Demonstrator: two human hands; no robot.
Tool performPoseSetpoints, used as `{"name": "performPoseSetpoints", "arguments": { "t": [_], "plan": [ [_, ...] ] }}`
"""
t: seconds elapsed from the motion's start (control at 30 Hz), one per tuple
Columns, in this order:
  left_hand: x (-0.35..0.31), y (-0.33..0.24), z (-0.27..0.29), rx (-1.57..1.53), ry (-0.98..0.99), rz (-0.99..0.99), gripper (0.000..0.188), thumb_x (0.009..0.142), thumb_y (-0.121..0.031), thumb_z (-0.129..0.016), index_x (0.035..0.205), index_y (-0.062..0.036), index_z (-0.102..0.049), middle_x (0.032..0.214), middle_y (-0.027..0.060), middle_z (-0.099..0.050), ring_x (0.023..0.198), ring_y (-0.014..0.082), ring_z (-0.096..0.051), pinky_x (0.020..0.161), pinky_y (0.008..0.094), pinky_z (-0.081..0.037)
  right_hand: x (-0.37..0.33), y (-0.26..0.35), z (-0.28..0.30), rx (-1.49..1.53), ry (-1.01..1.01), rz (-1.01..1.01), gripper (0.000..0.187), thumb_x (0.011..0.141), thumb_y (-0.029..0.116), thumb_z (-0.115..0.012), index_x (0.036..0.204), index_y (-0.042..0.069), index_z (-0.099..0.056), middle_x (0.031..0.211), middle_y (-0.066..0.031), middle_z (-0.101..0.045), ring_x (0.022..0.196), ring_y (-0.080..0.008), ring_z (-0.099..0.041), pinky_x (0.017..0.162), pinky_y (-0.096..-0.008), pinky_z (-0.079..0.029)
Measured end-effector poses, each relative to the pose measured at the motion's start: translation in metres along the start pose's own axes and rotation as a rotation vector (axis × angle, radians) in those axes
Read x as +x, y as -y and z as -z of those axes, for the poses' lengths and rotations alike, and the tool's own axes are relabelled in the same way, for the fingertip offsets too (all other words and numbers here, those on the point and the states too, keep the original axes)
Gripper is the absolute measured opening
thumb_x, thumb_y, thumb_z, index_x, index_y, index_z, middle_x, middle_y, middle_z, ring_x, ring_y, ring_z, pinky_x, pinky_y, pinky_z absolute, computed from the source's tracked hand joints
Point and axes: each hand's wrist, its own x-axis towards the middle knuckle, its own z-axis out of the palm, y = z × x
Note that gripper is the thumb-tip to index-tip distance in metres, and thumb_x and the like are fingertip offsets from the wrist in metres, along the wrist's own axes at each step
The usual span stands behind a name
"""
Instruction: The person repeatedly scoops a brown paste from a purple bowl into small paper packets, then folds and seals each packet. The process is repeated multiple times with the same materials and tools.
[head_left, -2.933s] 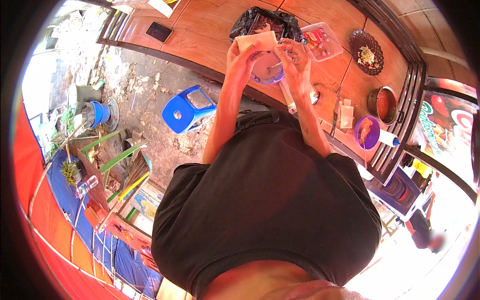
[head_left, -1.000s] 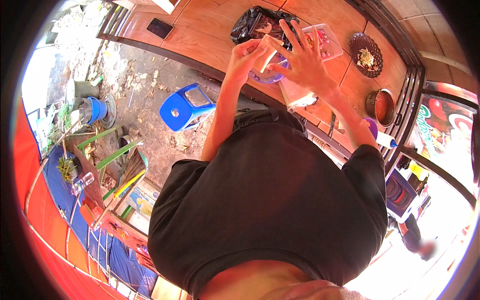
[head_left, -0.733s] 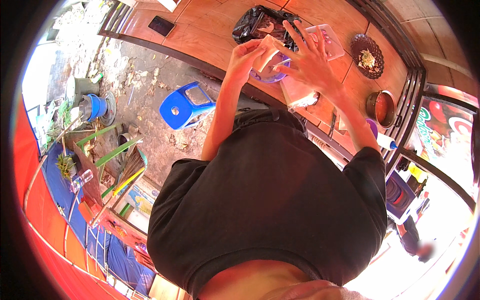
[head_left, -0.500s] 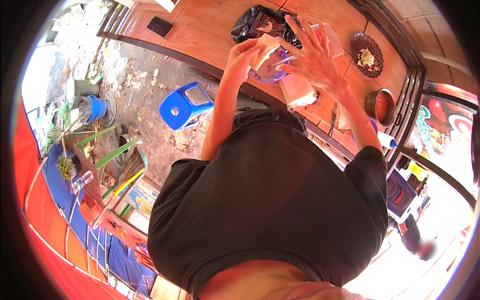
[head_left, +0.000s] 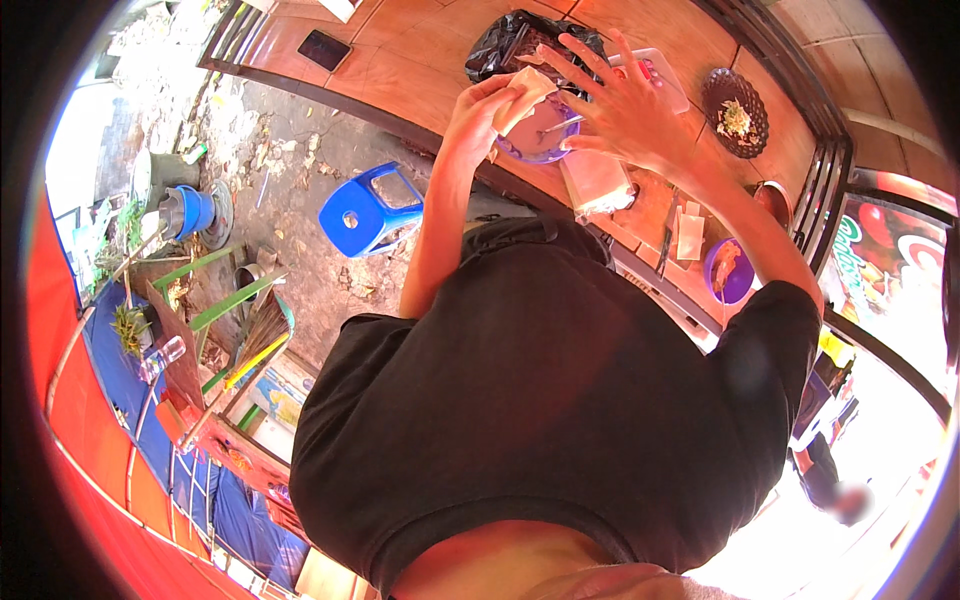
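My left hand (head_left: 476,118) pinches a folded pale wrapper sheet (head_left: 527,98) upright at the near side of a purple bowl (head_left: 548,153). A spoon (head_left: 560,124) rests in that bowl, which holds something brownish. My right hand (head_left: 630,115) is spread open, fingers apart, over the bowl's right side and partly in front of a white tray (head_left: 670,84) with something red in it. Nothing shows in its fingers. A stack of pale square wrapper sheets (head_left: 594,184) lies just below my right hand, at the table's near side.
A black plastic bag (head_left: 492,48) sits behind the bowl. To the right are a dark basket plate (head_left: 748,140) with shredded food, a metal pot (head_left: 772,203) and another purple bowl (head_left: 718,284). A phone (head_left: 324,49) lies far left. A blue stool (head_left: 346,220) stands on the ground.
My right forearm and elbow have swung to the right, uncovering the second purple bowl and partly covering the pot. My right hand stays spread; my left still holds the wrapper sheet.
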Motion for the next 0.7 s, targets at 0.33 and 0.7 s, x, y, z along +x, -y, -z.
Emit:
{"name": "performPoseSetpoints", "arguments": {
  "t": [0.33, 0.7],
  "plan": [
    [-0.005, -0.005, -0.021, 0.061, -0.096, -0.187, 0.028, 0.095, -0.012, -0.073, 0.119, -0.0002, -0.065, 0.106, 0.0074, -0.073, 0.096, 0.0116, -0.068, 0.082, 0.0238, -0.052, 0.004, 0.003, -0.068, 1.487, -0.33, -0.714, 0.029, 0.097, 0.023, -0.073, 0.117, 0.001, -0.073, 0.108, -0.0093, -0.075, 0.098, -0.017, -0.07, 0.09, -0.0303, -0.053],
    [0.0, -0.005, -0.021, 0.331, -0.018, -0.143, 0.022, 0.097, -0.008, -0.07, 0.117, -0.0031, -0.065, 0.106, 0.0053, -0.073, 0.097, 0.0096, -0.066, 0.082, 0.0242, -0.052, 0.009, 0.039, -0.099, 1.723, -0.569, -0.858, 0.023, 0.097, 0.011, -0.068, 0.116, -0.003, -0.068, 0.101, -0.0063, -0.073, 0.093, -0.012, -0.068, 0.088, -0.0274, -0.054]
  ]
}}
